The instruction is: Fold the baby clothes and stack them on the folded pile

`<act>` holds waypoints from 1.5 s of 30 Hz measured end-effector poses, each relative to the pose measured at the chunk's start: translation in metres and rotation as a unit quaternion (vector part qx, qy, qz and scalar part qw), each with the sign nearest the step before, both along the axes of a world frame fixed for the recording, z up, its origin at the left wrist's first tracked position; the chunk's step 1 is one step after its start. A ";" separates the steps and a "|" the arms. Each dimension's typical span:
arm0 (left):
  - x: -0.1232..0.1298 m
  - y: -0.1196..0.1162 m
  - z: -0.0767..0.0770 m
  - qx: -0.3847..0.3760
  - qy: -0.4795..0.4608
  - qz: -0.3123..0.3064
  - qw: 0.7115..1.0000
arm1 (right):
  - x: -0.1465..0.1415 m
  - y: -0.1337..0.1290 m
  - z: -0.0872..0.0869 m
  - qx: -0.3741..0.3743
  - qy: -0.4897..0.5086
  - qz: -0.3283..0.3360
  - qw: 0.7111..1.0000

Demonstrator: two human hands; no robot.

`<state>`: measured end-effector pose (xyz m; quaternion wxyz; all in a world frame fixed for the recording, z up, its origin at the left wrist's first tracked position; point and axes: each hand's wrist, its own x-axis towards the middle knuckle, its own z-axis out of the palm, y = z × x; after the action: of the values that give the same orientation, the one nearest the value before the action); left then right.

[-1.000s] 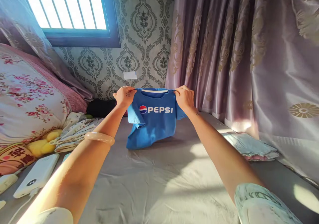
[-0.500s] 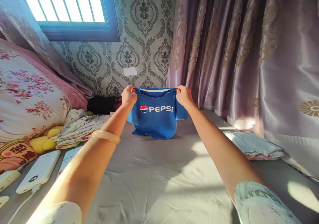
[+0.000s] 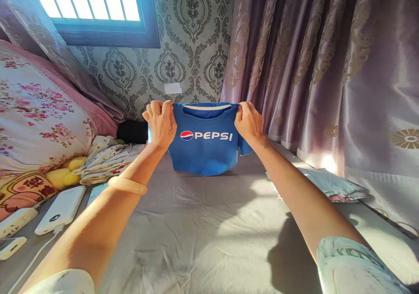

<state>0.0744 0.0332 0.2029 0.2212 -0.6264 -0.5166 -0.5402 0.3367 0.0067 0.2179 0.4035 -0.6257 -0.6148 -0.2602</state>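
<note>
A blue T-shirt [image 3: 206, 152] with a white PEPSI print hangs upright in front of me, stretched between my hands. My left hand [image 3: 160, 121] pinches its shoulder on the left of the neckline, fingers closed over the cloth. On the other side, my right hand [image 3: 249, 121] grips the opposite shoulder the same way. The print faces me, and the shirt's lower hem is down at the bed sheet. Part of the left sleeve is hidden behind my left hand. A pale bangle [image 3: 127, 185] circles my left forearm.
The grey bed sheet [image 3: 183, 224] stretches below. On the left are a floral pillow [image 3: 42, 115], crumpled clothes [image 3: 108, 163], a yellow plush [image 3: 65, 174], a white power bank [image 3: 60, 211] with a cable, and a partly covered phone [image 3: 96, 193]. Folded clothes [image 3: 334, 182] lie right, near long curtains [image 3: 294, 67].
Both hands have risen slightly with the T-shirt and moved a little apart, so it is stretched wider. My left hand's fingers have turned upward over the shoulder. The view has shifted slightly.
</note>
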 end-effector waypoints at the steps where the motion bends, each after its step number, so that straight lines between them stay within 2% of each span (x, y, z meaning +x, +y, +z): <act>1: -0.006 -0.009 0.004 0.012 0.016 0.002 1.000 | 0.002 -0.008 0.004 0.010 -0.023 0.003 1.000; 4: -0.022 -0.038 0.024 0.053 0.050 0.027 0.997 | 0.007 -0.035 0.025 0.048 -0.087 0.023 0.995; 8: -0.039 -0.069 0.066 0.140 0.104 0.076 0.982 | 0.009 -0.067 0.065 0.102 -0.130 0.066 0.984; 11: -0.046 -0.072 0.091 0.118 0.163 0.061 0.978 | 0.012 -0.067 0.088 0.082 -0.138 0.095 0.982; 13: -0.047 -0.060 0.093 0.063 0.188 0.042 0.979 | 0.015 -0.054 0.090 0.029 -0.138 0.108 0.984; 15: -0.045 -0.039 0.079 -0.015 0.205 0.024 0.978 | 0.018 -0.033 0.078 -0.046 -0.139 0.117 0.982; 17: -0.041 -0.012 0.048 -0.117 0.229 0.010 0.966 | 0.020 -0.010 0.052 -0.127 -0.139 0.117 0.975; 21: -0.029 0.038 -0.042 -0.261 0.249 -0.028 0.932 | 0.019 0.029 -0.027 -0.284 -0.130 0.083 0.946; 24: -0.018 0.060 -0.109 -0.315 0.214 -0.015 0.924 | 0.013 0.044 -0.089 -0.346 -0.120 0.053 0.929; 26: -0.011 0.068 -0.143 -0.327 0.190 -0.009 0.926 | 0.010 0.049 -0.121 -0.367 -0.110 0.037 0.923; 28: -0.004 0.073 -0.167 -0.329 0.172 -0.002 0.929 | 0.008 0.052 -0.145 -0.374 -0.106 0.030 0.921; 31: 0.002 0.080 -0.188 -0.330 0.168 0.005 0.929 | 0.009 0.060 -0.168 -0.383 -0.111 0.024 0.917; 35: 0.002 0.093 -0.204 -0.346 0.183 0.004 0.920 | 0.014 0.077 -0.184 -0.395 -0.133 0.035 0.908; 40: -0.002 0.113 -0.216 -0.352 0.202 0.012 0.914 | 0.018 0.102 -0.200 -0.399 -0.137 0.055 0.905; 45: -0.002 0.135 -0.219 -0.348 0.222 0.016 0.911 | 0.021 0.128 -0.207 -0.409 -0.124 0.076 0.901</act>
<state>0.0727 0.1685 -0.0163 0.1070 -0.7590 -0.6195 -0.1693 0.3576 0.1345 0.0105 0.0509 -0.6499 -0.7577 -0.0301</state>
